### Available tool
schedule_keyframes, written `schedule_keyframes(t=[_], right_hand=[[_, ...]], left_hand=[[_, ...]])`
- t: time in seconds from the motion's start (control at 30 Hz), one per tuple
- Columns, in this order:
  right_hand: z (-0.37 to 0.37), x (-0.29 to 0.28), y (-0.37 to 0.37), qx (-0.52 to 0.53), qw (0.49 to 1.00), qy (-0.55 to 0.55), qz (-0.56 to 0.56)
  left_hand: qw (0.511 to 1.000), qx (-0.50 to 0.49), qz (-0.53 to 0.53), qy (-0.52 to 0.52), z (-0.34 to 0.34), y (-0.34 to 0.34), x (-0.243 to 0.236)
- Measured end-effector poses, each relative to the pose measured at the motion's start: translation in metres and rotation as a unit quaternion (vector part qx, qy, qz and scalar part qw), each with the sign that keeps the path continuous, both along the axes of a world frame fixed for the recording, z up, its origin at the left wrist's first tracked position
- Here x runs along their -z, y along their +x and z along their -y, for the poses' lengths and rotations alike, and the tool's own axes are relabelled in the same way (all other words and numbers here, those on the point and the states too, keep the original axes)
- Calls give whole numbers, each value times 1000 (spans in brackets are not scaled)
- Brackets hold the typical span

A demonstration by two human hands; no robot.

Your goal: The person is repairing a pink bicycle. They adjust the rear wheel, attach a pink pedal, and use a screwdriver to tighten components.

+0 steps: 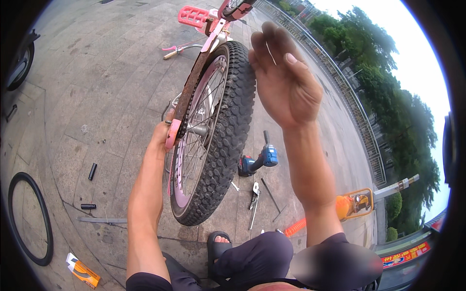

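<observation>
**Head view: upturned pink bicycle, one hand at the chain guard, one raised beside the tyre**

Head view, looking down over a paved ground [97,72]. Small pink bicycle [208,29] upside down near the middle of the paving, rear wheel [213,140] nearest, knobby black tyre [233,121] facing up and toward the lens. Rusty chain guard [189,92] along the wheel's left side, pink pedal [192,15] above it.

Left hand [161,136] behind the lower end of the chain guard, touching it there; fingers hidden behind it, so cannot tell whether closed around anything. Right hand [284,80] lifted just right of the tyre, fingers straight and loosely together, palm toward the tread, holding nothing; contact with the tyre not clear.

On the paving beyond the wheel: blue cordless drill [259,160], pliers [254,194], thin rod [270,194]. Toward the left edge of the paving: loose black tyre [46,223], two short black tubes [92,170], flat metal bar [102,220], orange-and-white box [82,271]. Orange tool [352,203] at the right, sandalled foot [218,242] near the bottom.
</observation>
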State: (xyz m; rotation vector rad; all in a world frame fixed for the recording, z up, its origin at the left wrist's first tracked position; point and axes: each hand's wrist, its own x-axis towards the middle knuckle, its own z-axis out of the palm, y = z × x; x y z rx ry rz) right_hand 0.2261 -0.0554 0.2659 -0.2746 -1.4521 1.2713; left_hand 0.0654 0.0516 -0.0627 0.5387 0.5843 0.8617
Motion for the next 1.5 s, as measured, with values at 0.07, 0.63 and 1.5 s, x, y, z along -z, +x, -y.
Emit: schedule_keyframes(t=[0.07, 0.63, 1.5], right_hand=[[-1, 3, 1, -3, 1000, 5, -9], [-1, 0, 2, 12, 1000, -3, 4], [8, -3, -21, 120, 990, -56, -45]], left_hand=[[1000, -2, -7, -4, -1, -2, 2], [997, -46, -58, -19, 8, 8, -13], [998, -28, -39, -28, 17, -5, -36]])
